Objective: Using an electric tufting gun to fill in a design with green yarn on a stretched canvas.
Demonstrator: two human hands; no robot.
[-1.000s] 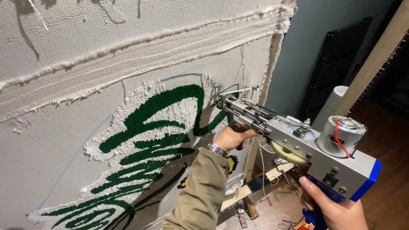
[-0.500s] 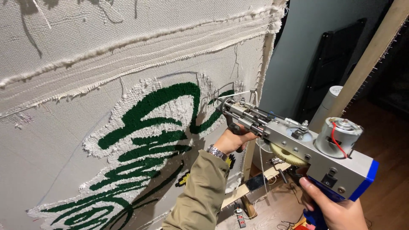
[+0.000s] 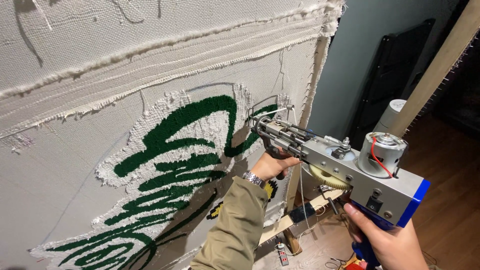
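Little has shifted since the earlier frames: the tufting gun [image 3: 345, 170] is kept with its needle against the cloth [image 3: 75, 150], beside the green pile [image 3: 195, 125]. Its front grip is clasped by the left hand [image 3: 272, 165], its blue handle by the right hand [image 3: 387, 242]. Tufting appears under way; steady pressure along the outline would be called for.
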